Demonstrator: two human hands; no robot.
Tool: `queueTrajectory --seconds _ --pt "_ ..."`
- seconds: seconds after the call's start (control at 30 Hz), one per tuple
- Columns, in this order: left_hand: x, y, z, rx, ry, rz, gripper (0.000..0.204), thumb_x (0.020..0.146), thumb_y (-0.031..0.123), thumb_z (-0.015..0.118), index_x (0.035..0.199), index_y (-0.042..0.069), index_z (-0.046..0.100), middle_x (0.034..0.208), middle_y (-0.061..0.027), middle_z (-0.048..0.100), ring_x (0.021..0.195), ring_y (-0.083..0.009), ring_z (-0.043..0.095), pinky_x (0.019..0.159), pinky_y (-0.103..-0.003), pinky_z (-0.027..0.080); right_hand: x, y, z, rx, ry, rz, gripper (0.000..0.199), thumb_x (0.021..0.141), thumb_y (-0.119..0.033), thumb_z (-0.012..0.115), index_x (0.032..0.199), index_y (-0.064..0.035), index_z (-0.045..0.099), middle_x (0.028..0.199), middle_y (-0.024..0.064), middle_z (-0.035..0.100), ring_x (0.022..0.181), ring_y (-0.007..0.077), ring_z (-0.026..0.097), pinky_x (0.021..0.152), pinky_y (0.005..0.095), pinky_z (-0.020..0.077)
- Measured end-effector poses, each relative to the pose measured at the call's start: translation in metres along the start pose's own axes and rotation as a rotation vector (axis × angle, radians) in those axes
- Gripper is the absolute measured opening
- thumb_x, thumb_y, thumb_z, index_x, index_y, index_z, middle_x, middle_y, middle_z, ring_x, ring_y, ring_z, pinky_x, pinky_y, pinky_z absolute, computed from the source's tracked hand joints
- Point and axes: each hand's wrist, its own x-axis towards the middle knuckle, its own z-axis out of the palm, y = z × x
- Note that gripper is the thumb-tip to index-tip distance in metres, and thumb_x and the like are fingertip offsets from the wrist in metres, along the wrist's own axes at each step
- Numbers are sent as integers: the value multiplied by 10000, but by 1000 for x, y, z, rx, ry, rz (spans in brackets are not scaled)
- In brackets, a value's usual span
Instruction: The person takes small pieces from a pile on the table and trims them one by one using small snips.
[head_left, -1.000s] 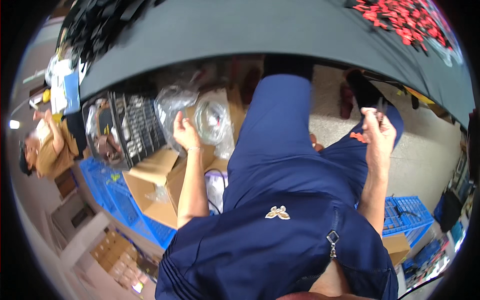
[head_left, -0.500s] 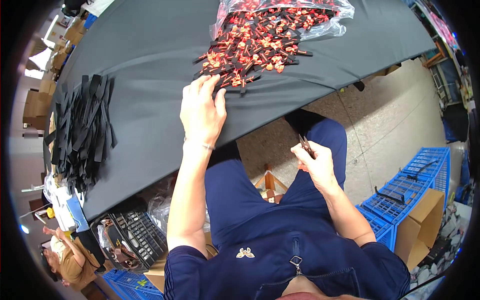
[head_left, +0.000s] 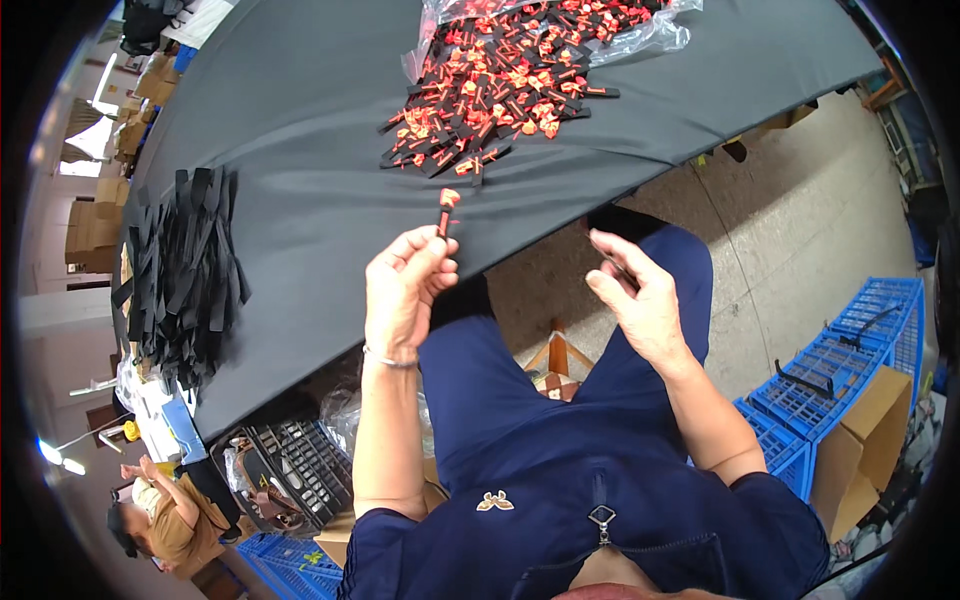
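Between the thumb and fingers of my left hand (head_left: pixel 400 295) is a small black strap with a red bow (head_left: pixel 448 203), held upright over the table's near edge. My right hand (head_left: pixel 645 310) is curled around dark thread snips (head_left: pixel 618 266), mostly hidden by the fingers, above my right knee. Beyond my left hand lies a heap of similar red-bow straps (head_left: pixel 490 100), spilling from a clear plastic bag (head_left: pixel 645 42). A gap separates the two hands.
A bundle of black strips (head_left: pixel 185 270) lies on the left of the black-covered table (head_left: pixel 300 200). Blue plastic crates (head_left: pixel 820 390) and a cardboard box (head_left: pixel 865 450) stand at my right. A black crate (head_left: pixel 290 465) is under the table's left edge. Another person (head_left: pixel 165 520) is at the lower left.
My left hand has drawn back from the heap toward me, with one red-bow strap now pinched in it. The right hand has turned, so the snips show less.
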Motion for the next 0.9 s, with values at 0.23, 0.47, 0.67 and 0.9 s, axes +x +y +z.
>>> queueTrajectory --seconds 0.23,0.47,0.67,0.9 --pt "-43 -25 32 -39 -126 -118 170 822 47 633 974 -27 613 821 -90 655 644 -110 618 593 -215 519 1 -28 21 -561 105 -677 282 705 -86 731 966 -39 636 776 58 635 650 197 573 589 281 450" --pt "-47 -31 44 -46 -149 -119 166 823 50 625 964 -36 617 807 -88 654 641 -107 616 603 -213 514 -3 -23 13 -817 229 -877 331 654 -120 767 957 -39 660 790 65 646 618 193 558 530 280 419" --pt "-49 -32 50 -43 -134 -122 160 821 38 625 960 -41 619 790 -93 654 628 -109 621 607 -212 521 -8 -17 13 -890 263 -901 340 650 -137 766 961 -50 661 772 48 628 592 190 527 523 282 410" --pt "-46 -39 51 -28 -130 -184 160 822 33 624 963 -43 620 787 -97 658 628 -108 626 602 -210 525 -7 -4 7 -829 219 -879 317 650 -130 761 941 -54 660 778 58 623 596 197 528 530 280 397"
